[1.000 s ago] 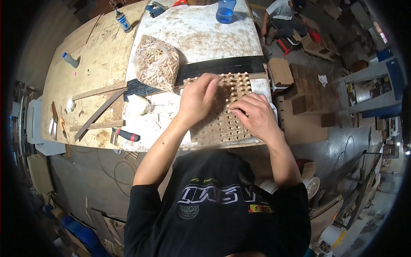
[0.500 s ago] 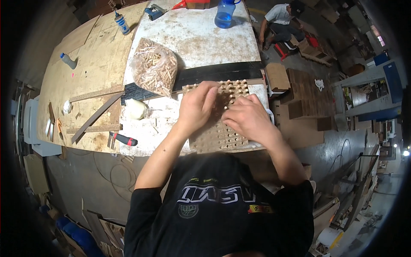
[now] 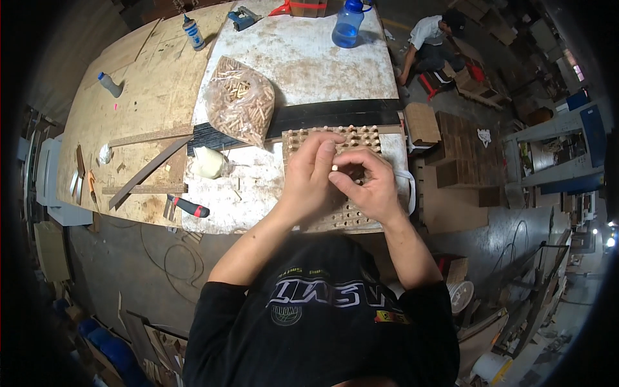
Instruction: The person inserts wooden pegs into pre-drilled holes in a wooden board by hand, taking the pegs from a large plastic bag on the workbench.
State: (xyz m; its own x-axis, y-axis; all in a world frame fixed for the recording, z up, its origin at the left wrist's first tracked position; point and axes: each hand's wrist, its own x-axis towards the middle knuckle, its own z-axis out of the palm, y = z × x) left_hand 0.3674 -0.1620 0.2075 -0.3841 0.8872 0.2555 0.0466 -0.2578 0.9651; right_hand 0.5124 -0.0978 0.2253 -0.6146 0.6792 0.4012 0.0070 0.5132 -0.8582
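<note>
A drilled wooden board (image 3: 322, 223) lies at the table's front edge; upright wooden dowels (image 3: 365, 137) fill its far rows, while nearer holes show dark. My left hand (image 3: 311, 169) is over the board's left part, thumb against curled fingers. Whatever lies inside its grasp is hidden. Close beside it, my right hand (image 3: 369, 182) pinches a short wooden dowel (image 3: 334, 168) between thumb and forefinger, its pale end showing. To the left, a clear plastic bag (image 3: 240, 106) holds a heap of loose dowels.
A white bottle (image 3: 209, 162) and a red-and-black handled tool (image 3: 191, 207) lie left of the board. Farther off are a blue water jug (image 3: 348, 26), a nail gun (image 3: 244, 19) and a glue bottle (image 3: 193, 33). Another person (image 3: 431, 42) crouches by stacked boards at far right.
My right hand has drawn in toward my left and turned, bringing the pinched dowel up between them. My left thumb and fingers have shifted slightly. The view has moved a little.
</note>
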